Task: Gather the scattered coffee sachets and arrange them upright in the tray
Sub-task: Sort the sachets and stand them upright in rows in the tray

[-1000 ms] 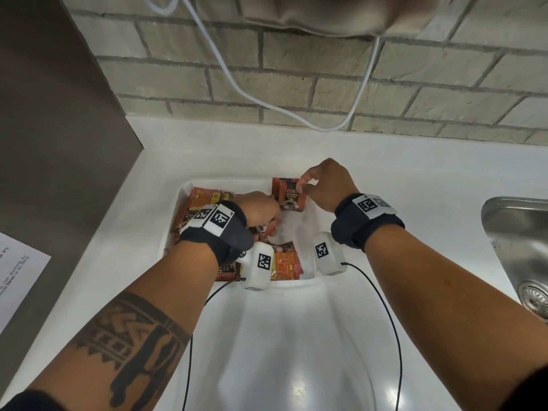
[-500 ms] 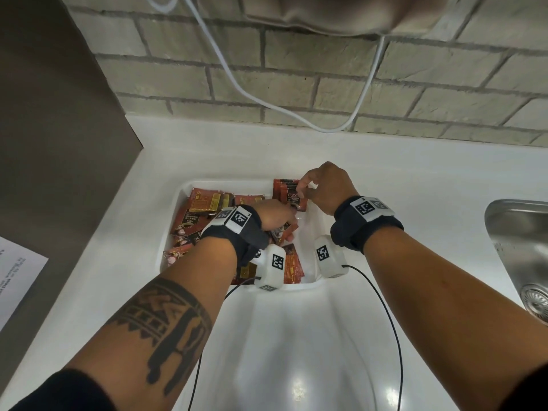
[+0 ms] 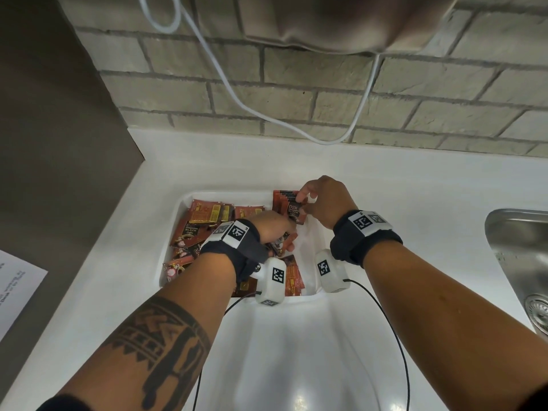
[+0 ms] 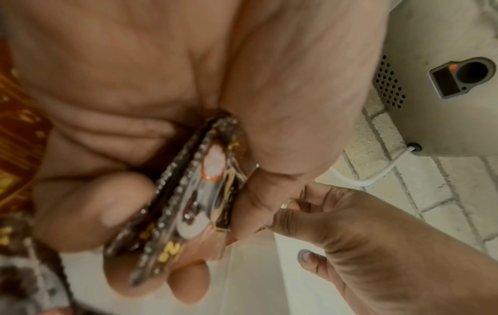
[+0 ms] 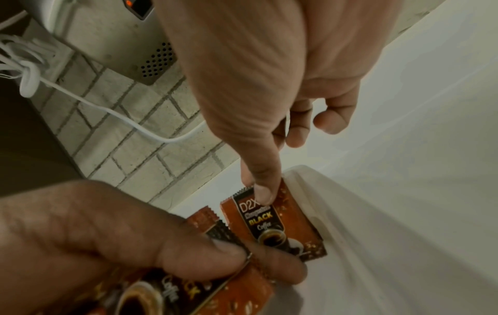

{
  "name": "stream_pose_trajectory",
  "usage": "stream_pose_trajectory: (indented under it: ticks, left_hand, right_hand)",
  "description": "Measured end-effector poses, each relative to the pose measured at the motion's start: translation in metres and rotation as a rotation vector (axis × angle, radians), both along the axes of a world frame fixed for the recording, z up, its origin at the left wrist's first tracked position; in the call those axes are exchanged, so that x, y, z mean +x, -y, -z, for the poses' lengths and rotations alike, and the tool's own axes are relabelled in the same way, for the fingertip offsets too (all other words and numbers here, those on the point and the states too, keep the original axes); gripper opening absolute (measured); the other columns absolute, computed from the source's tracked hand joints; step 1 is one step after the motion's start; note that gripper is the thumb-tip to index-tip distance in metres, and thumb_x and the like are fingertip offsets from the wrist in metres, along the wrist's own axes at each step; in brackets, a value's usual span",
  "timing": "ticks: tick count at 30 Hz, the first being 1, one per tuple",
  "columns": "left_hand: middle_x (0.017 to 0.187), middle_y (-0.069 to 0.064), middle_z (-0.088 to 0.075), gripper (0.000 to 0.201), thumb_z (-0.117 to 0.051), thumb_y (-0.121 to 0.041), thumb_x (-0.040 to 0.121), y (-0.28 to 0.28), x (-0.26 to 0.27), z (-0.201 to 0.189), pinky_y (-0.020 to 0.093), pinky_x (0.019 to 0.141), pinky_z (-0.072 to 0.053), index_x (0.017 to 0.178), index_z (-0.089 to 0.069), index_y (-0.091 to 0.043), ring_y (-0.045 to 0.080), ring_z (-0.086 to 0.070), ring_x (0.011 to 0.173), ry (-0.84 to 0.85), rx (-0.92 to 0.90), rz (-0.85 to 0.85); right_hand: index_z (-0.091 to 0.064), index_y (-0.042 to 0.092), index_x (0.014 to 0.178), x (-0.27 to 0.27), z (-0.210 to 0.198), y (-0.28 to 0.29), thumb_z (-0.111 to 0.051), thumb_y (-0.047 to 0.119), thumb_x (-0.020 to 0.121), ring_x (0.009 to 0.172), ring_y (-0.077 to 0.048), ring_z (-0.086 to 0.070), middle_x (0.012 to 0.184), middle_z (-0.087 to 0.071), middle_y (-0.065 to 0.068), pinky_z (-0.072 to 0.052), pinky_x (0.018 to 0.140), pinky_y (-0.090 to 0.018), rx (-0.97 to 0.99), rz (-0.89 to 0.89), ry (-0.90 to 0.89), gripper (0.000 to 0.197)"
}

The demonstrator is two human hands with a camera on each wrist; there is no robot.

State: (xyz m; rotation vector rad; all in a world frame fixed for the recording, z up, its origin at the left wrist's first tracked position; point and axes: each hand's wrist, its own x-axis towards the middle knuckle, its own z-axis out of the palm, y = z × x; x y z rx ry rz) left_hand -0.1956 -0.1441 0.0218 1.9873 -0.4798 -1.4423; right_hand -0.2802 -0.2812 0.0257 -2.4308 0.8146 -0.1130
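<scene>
A white tray sits on the white counter. Several red-brown coffee sachets lie loose across its left half. A small stack of upright sachets leans in the back right corner, and my right hand pinches its top edge. The front one, labelled black coffee, stands against the tray wall under my right fingertip. My left hand is just left of that stack, thumb and fingers pinching a few sachets edge-on.
A steel sink is set into the counter at the right. A white cable hangs along the brick wall from a grey appliance overhead. A sheet of paper lies at the far left. More sachets lie by the tray's front edge.
My left hand has carried its sachets up and right from the tray's middle toward the upright stack. The right hand has stayed on the stack.
</scene>
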Motion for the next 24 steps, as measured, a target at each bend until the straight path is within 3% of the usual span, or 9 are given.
stream_pose_trajectory:
  ticks: [2,5,9,11,16,20,24]
  left_hand:
    - [0.104,0.019,-0.074,0.030,-0.052,-0.023,0.103,0.0008,-0.0001,0.0019,0.047,0.093,-0.054,0.112,-0.066,0.002,0.035,-0.069,0.095,-0.016,-0.007,-0.014]
    - [0.093,0.015,-0.074,0.024,-0.053,-0.022,0.102,0.0003,-0.0009,0.0002,0.032,0.065,-0.051,0.102,-0.066,-0.002,0.024,-0.064,0.072,-0.023,-0.005,-0.041]
    - [0.088,0.011,-0.073,0.024,-0.056,-0.021,0.100,-0.0031,0.0011,-0.0022,0.024,0.051,-0.044,0.105,-0.067,-0.001,0.020,-0.060,0.063,-0.008,-0.005,-0.040]
    - [0.092,0.013,-0.074,0.025,-0.058,-0.022,0.100,-0.0040,0.0025,-0.0026,0.024,0.050,-0.044,0.109,-0.066,0.000,0.022,-0.060,0.065,-0.015,-0.022,-0.060]
    - [0.099,0.014,-0.076,0.027,-0.060,-0.028,0.099,-0.0033,0.0021,0.0004,0.032,0.065,-0.047,0.111,-0.067,-0.004,0.028,-0.063,0.081,-0.014,-0.041,-0.064]
    - [0.101,0.014,-0.076,0.025,-0.057,-0.025,0.100,-0.0026,0.0006,0.0015,0.029,0.058,-0.044,0.113,-0.066,-0.005,0.026,-0.062,0.080,-0.013,-0.045,-0.059]
    - [0.102,0.014,-0.076,0.024,-0.058,-0.024,0.100,-0.0024,-0.0005,0.0050,0.029,0.059,-0.047,0.112,-0.067,-0.005,0.025,-0.063,0.076,-0.020,-0.044,-0.061]
  right_hand:
    - [-0.074,0.022,0.096,-0.0003,0.0006,-0.0005,-0.077,0.012,0.082,0.087,-0.013,-0.052,0.096,-0.050,0.005,-0.036,0.063,-0.015,-0.005,-0.002,0.001,0.017]
    - [-0.072,0.024,0.095,-0.0017,0.0011,-0.0010,-0.077,0.013,0.082,0.089,-0.013,-0.052,0.100,-0.051,0.003,-0.037,0.073,-0.021,-0.005,-0.006,0.001,0.017]
    - [-0.071,0.025,0.093,-0.0043,-0.0008,-0.0003,-0.077,0.014,0.082,0.090,-0.013,-0.051,0.102,-0.052,0.001,-0.038,0.078,-0.023,-0.004,0.004,0.018,0.017]
    - [-0.070,0.026,0.093,-0.0049,-0.0025,0.0006,-0.077,0.015,0.083,0.090,-0.013,-0.051,0.102,-0.051,0.001,-0.038,0.077,-0.024,-0.015,0.004,0.004,0.016]
    - [-0.068,0.028,0.090,-0.0030,-0.0016,0.0021,-0.076,0.015,0.084,0.087,-0.014,-0.051,0.101,-0.051,0.002,-0.037,0.074,-0.023,-0.019,0.025,-0.018,0.016]
    - [-0.067,0.028,0.088,-0.0015,-0.0006,0.0009,-0.075,0.016,0.085,0.087,-0.014,-0.052,0.101,-0.051,0.003,-0.037,0.074,-0.023,-0.021,0.023,-0.014,0.015]
    - [-0.065,0.029,0.087,0.0004,0.0022,-0.0001,-0.073,0.017,0.086,0.088,-0.015,-0.054,0.101,-0.052,0.003,-0.039,0.073,-0.025,-0.014,0.036,-0.012,0.014]
